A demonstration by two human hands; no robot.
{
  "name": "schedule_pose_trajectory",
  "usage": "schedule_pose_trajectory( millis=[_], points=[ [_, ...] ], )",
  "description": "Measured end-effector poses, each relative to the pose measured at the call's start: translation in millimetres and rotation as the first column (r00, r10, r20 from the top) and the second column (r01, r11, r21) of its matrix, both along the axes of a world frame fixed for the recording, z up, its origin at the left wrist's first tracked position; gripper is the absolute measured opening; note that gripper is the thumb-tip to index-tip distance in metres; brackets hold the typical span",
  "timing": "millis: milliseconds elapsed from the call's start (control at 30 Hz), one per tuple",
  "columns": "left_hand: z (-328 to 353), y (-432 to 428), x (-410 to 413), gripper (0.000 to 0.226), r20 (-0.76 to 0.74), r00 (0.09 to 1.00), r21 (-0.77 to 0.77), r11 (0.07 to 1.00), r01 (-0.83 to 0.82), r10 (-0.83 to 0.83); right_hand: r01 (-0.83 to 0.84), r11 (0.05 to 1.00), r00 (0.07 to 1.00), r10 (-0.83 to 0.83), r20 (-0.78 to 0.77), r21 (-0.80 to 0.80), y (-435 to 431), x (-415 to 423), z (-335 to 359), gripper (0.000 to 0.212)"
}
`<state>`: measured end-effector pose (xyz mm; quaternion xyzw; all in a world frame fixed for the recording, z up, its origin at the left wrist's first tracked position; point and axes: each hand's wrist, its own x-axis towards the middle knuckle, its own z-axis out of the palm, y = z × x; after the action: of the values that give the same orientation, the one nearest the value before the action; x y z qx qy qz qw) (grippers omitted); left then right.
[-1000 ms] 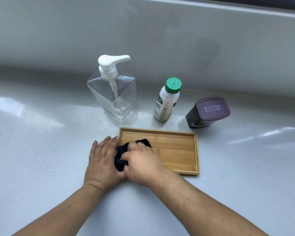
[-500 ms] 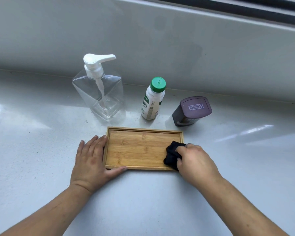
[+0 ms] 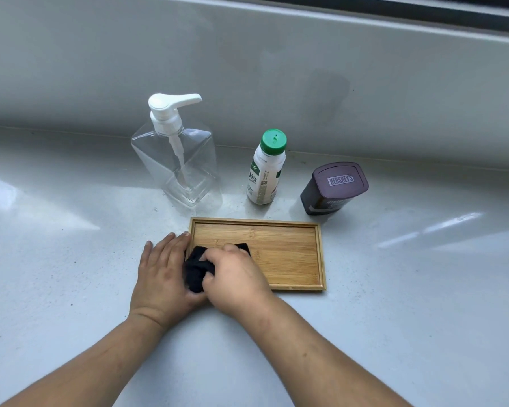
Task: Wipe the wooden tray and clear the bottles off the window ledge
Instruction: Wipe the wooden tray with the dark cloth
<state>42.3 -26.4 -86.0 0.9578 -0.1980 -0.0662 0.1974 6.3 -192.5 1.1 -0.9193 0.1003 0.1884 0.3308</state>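
Note:
A shallow wooden tray lies flat on the grey window ledge. My right hand is closed on a bunched black cloth pressed onto the tray's left end. My left hand lies flat on the ledge against the tray's left edge, fingers spread. Behind the tray stand three bottles in a row: a clear square pump bottle with a white pump, a small white bottle with a green cap, and a dark brown Hershey's bottle standing on its wide lid.
A pale wall rises directly behind the bottles, with a dark window frame along the top. The glossy ledge stretches to the left and right of the tray and towards me.
My right hand swept the black cloth from the tray's right end back to its left end. My left hand stayed pressed at the tray's left edge.

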Motion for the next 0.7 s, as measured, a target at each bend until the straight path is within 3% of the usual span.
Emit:
schedule_pose_trajectory(
  millis=[100,167,300,367,533,633,700],
  points=[
    [3,-1,0,0.114,-0.004,1.000,0.015,1.000,-0.010,0.010,0.021,1.000,0.984,-0.020,0.178,-0.003,-26,-46,20,0.025],
    [9,-2,0,0.119,-0.011,1.000,0.027,1.000,-0.007,0.007,-0.040,0.999,0.973,0.045,0.226,-0.025,-34,-91,33,0.032],
    [28,-1,3,0.112,-0.078,0.997,0.040,0.999,-0.002,0.005,-0.167,0.985,0.984,0.165,-0.066,-0.032,-52,-153,31,0.068],
    [44,2,3,0.103,-0.111,0.994,0.062,0.998,-0.015,0.022,-0.079,0.996,0.985,0.073,-0.159,-0.030,-72,-170,29,0.069],
    [81,16,1,0.067,-0.265,0.960,0.050,0.995,-0.085,0.095,0.323,0.946,0.926,-0.324,-0.193,-0.035,-111,-182,33,0.037],
    [91,15,-7,0.062,-0.334,0.936,0.055,0.994,-0.096,0.109,0.323,0.942,0.935,-0.333,-0.121,-0.091,-118,-162,32,0.038],
    [91,6,-14,0.061,-0.353,0.934,0.048,0.998,-0.051,0.065,0.225,0.966,0.972,-0.231,-0.035,-0.125,-107,-144,30,0.049]
  ],
)
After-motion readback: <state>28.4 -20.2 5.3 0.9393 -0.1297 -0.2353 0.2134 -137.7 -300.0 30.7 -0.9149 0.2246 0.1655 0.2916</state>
